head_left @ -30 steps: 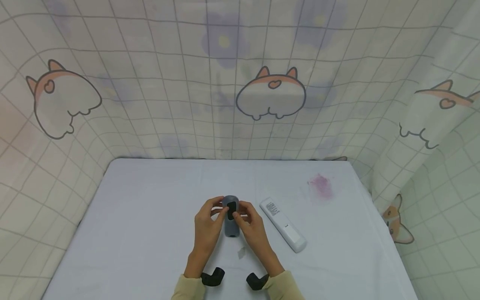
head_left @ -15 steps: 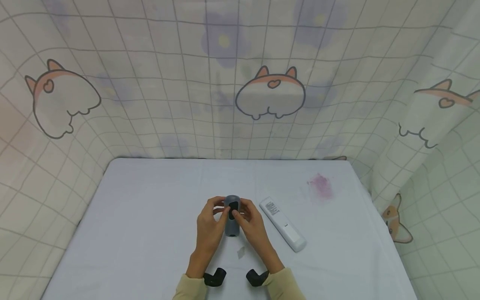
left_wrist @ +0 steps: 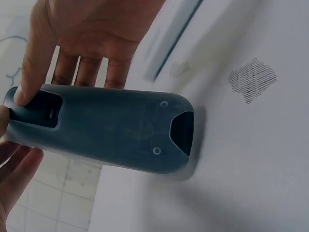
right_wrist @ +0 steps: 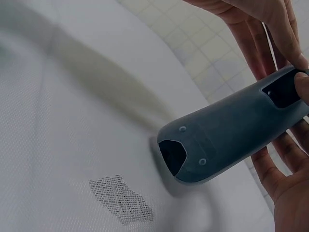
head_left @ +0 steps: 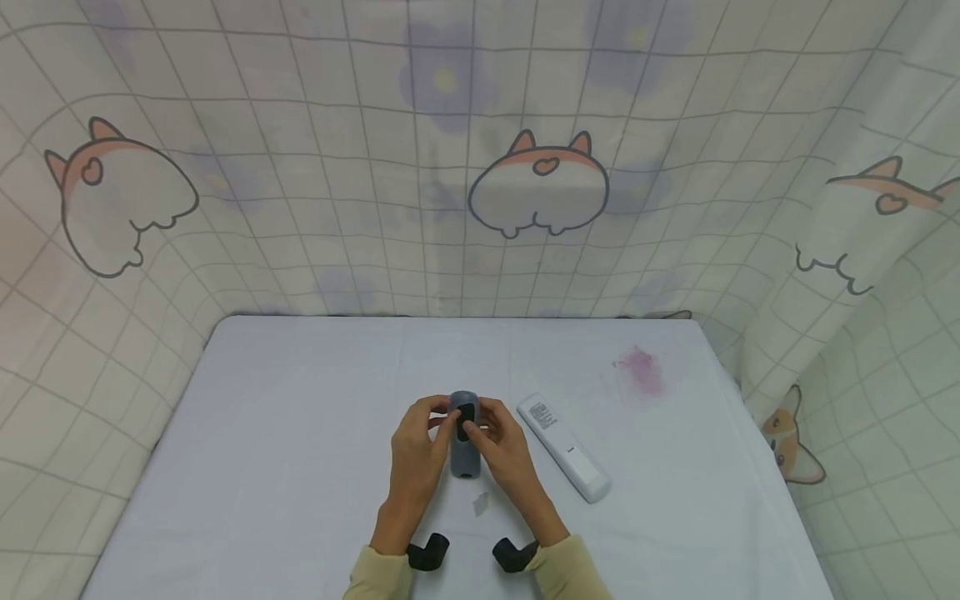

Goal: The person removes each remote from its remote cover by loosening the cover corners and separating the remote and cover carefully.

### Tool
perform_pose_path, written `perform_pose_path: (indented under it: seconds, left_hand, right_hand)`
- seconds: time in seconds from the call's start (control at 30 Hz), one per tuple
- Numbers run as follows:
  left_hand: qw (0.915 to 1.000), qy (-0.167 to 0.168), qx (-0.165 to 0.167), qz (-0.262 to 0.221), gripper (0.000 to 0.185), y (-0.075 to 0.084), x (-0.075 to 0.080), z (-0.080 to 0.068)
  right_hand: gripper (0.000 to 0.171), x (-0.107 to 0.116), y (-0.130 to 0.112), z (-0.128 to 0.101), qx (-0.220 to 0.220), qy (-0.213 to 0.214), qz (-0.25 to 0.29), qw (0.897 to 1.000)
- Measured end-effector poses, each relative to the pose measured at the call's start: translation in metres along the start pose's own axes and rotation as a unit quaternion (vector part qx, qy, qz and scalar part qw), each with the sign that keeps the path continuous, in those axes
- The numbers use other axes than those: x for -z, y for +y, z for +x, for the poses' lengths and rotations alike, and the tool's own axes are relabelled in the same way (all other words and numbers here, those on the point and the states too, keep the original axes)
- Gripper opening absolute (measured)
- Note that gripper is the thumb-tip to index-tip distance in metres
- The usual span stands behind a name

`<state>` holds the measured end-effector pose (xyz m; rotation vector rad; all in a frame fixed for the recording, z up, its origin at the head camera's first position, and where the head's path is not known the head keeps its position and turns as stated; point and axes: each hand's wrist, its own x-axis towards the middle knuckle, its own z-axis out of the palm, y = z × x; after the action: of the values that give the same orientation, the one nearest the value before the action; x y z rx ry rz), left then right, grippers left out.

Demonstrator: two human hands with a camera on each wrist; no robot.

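Room outside left hand [head_left: 417, 444], white device [head_left: 564, 447] obstructing beside right hand [head_left: 507, 447]

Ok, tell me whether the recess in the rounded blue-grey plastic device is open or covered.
Open: both wrist views look into the dark recess of the device, with no cover over its visible part.

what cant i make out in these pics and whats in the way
- Head view: the print on the white device, too small to read.
- Head view: the reverse side of the gray device, hidden by its own body.
- Right wrist view: the gray device's far end, cut off by the right edge.
- Left wrist view: most of the left hand, cut off by the left edge.
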<state>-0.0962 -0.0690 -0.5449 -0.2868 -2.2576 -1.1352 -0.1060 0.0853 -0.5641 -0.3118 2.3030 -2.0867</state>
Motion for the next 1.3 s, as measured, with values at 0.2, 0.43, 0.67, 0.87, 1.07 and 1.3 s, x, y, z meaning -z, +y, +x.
perform_pose_path:
  seconds: [0.2, 0.43, 0.67, 0.87, 1.07, 1.3]
  left_hand:
    - [0.9999, 0.004, -0.015, 0.004, 0.023, 0.0017, 0.0025, 0.0023]
    - [0.9969, 0.011, -0.054, 0.055, 0.022, 0.0031, 0.0017, 0.0025]
    - [0.9917, 0.026, -0.081, 0.096, 0.026, 0.0046, 0.0001, 0.0013]
    - [0.9899, 0.031, -0.079, 0.114, 0.023, 0.0047, -0.0006, 0.0011]
    - [0.9895, 0.03, -0.07, 0.123, 0.021, 0.006, -0.0004, 0.0012]
    - [0.9891, 0.021, -0.077, 0.123, 0.019, 0.0051, 0.0021, 0.0036]
  right_hand:
    - [0.039, -0.0005, -0.0012, -0.0006, -0.002, 0.001, 0.001, 1.0]
    - [0.039, -0.0017, -0.0022, -0.0016, -0.003, 0.001, 0.0, 1.0]
    - [0.039, -0.004, -0.0018, -0.0029, 0.001, -0.004, -0.001, 1.0]
    - [0.039, -0.0052, -0.0033, -0.004, 0.018, -0.007, -0.005, 1.0]
    - [0.038, -0.0058, -0.0034, -0.0043, 0.035, -0.012, -0.01, 0.999]
    - [0.037, -0.0065, -0.0037, -0.0041, 0.034, -0.01, -0.012, 0.999]
